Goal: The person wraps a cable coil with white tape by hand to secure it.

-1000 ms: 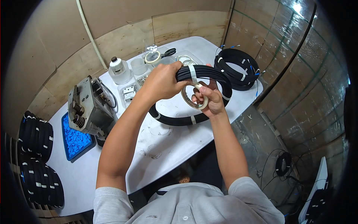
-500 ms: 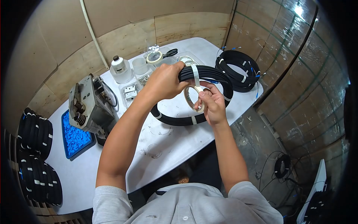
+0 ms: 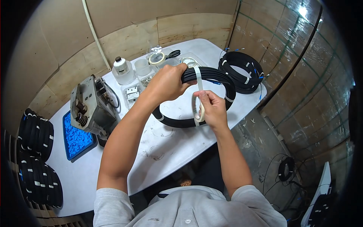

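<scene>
My left hand [image 3: 172,81] is closed around the upper left part of a coil of black cable [image 3: 211,72], which is tilted up off the table. Pale tape strips band the coil in several places. In my right hand [image 3: 212,108] is a roll of masking tape [image 3: 199,109], gripped inside the ring of the coil. A stretched strip of tape [image 3: 199,79] runs from the roll up over the top of the coil, beside my left fingers. A blue connector [image 3: 216,82] shows behind the cable.
Another black cable coil [image 3: 247,81] lies at the table's right end. A metal press [image 3: 92,106] and a tray of blue pieces [image 3: 77,138] stand left. Behind are a bottle [image 3: 120,66], another tape roll [image 3: 157,58] and black-handled scissors [image 3: 174,53]. Stacked coils [image 3: 39,181] sit far left.
My right hand and the tape roll have moved down a little, drawing the strip longer below the coil. The fingers have closed in on the roll. My left hand stays put.
</scene>
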A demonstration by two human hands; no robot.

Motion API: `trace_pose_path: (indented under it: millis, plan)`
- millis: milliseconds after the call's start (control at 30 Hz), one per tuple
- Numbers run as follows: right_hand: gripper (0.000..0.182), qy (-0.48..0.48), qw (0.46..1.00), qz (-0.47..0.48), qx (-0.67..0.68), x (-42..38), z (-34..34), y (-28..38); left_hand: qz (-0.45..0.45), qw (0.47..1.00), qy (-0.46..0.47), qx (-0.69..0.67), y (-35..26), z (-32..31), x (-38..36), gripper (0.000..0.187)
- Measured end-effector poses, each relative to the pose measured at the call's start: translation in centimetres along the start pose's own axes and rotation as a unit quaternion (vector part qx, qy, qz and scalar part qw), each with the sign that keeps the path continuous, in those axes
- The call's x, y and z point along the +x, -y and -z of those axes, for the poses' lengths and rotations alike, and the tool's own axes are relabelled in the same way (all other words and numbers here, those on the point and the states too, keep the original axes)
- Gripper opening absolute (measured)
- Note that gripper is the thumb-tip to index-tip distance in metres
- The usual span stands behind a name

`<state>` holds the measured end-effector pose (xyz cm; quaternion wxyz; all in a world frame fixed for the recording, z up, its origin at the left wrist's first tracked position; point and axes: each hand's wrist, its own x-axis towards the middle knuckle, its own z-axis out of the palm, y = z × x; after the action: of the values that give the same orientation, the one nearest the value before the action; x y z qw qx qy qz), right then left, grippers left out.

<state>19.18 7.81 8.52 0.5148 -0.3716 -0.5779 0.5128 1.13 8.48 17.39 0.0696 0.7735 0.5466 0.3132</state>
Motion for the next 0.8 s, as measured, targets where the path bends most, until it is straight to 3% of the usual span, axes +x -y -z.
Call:
trace_pose_path:
  millis: [67, 267, 333, 367, 433, 533, 567, 600, 667, 733, 800]
  plan:
    - [0.033, -0.032, 0.999, 0.009, -0.011, 0.5, -0.3, -0.6, -0.008, 1.0, 0.008, 0.001, 0.0, -0.2, 0.0, 0.023]
    - [0.023, -0.088, 0.995, 0.042, -0.005, 3.4, -1.0, -1.3, -0.052, 0.998, 0.019, 0.008, -1.0, 0.2, -0.4, 0.034]
    - [0.02, -0.096, 0.985, 0.14, -0.017, 3.9, -1.2, -1.8, -0.039, 0.998, -0.016, 0.043, -1.2, -0.6, -0.5, 0.036]
    - [0.02, -0.097, 0.985, 0.142, -0.017, 3.9, -0.9, -2.0, -0.024, 0.996, -0.049, 0.077, -1.3, -1.0, -0.6, 0.037]
    - [0.018, -0.063, 0.997, 0.033, 0.008, 3.2, -0.2, -0.9, -0.025, 0.993, -0.062, 0.093, -1.4, -1.4, -0.6, 0.037]
    - [0.02, -0.048, 0.998, -0.043, -0.006, 2.3, 0.9, -0.1, -0.028, 0.991, -0.063, 0.113, -1.8, -1.3, -0.5, 0.035]
    - [0.035, -0.041, 0.999, -0.016, -0.016, 2.0, 1.5, -0.5, -0.029, 0.991, -0.049, 0.119, -1.9, -1.2, -0.6, 0.034]
    - [0.035, -0.041, 0.999, -0.015, -0.015, 1.2, 1.8, -0.4, -0.03, 0.991, -0.049, 0.12, -1.8, -1.2, -0.6, 0.034]
    - [0.037, -0.067, 0.971, 0.135, -0.183, -1.0, 2.4, 0.8, -0.023, 0.993, -0.055, 0.098, -1.5, -1.3, -0.5, 0.033]
    - [0.031, -0.072, 0.956, 0.166, -0.232, -2.7, 3.2, 3.6, -0.035, 0.991, -0.075, 0.101, -1.1, -1.4, -0.5, 0.033]
    - [0.018, -0.116, 0.926, 0.269, -0.238, -2.0, 4.1, 6.0, -0.047, 0.99, -0.089, 0.101, -1.2, -1.6, -0.8, 0.035]
